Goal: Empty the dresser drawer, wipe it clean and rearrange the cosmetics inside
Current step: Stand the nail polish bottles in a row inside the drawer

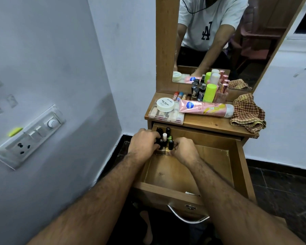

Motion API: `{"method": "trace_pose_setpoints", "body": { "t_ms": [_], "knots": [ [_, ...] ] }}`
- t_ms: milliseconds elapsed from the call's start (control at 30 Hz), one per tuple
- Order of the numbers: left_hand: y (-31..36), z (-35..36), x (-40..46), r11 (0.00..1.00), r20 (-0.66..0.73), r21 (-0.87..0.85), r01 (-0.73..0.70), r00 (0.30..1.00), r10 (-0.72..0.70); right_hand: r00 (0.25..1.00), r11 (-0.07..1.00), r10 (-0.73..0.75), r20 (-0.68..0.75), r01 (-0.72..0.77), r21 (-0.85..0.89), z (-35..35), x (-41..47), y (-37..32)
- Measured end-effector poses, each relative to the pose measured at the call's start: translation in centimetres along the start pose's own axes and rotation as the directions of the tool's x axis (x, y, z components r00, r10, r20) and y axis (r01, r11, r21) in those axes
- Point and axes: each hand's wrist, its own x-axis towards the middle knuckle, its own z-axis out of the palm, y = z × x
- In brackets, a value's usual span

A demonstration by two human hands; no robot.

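Where both hands (143,142) meet, curled fingers (175,145) seemingly hide the bottles' (167,137) bases.

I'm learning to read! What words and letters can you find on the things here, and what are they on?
"NAIL POLISH": lid of the white round jar; a smaller word above it is too blurred.
"Vaseline": blue badge on the pink tube; the other lettering there is only partly readable.
"A": large dark letter on the white T-shirt in the mirror.
Labels on the small bottles behind and in the drawer: too small to read.
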Motion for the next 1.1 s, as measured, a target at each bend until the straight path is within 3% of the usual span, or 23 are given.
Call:
{"method": "trace_pose_setpoints", "body": {
  "t_ms": [533, 1100],
  "knots": [
    [-0.7, 0.4, 1.1, 0.995, -0.004, -0.102, 0.009, 1.0, -0.01, 0.995, 0.997, -0.02, -0.095, 0.026, 0.066, 1.5, 0.6, 0.0],
    [-0.6, 1.4, 0.7, 0.994, -0.057, -0.104, 0.04, 0.997, -0.046, 0.996, 0.992, -0.011, -0.087, 0.022, 0.124, 1.7, 0.9, 0.8]
  ]
}}
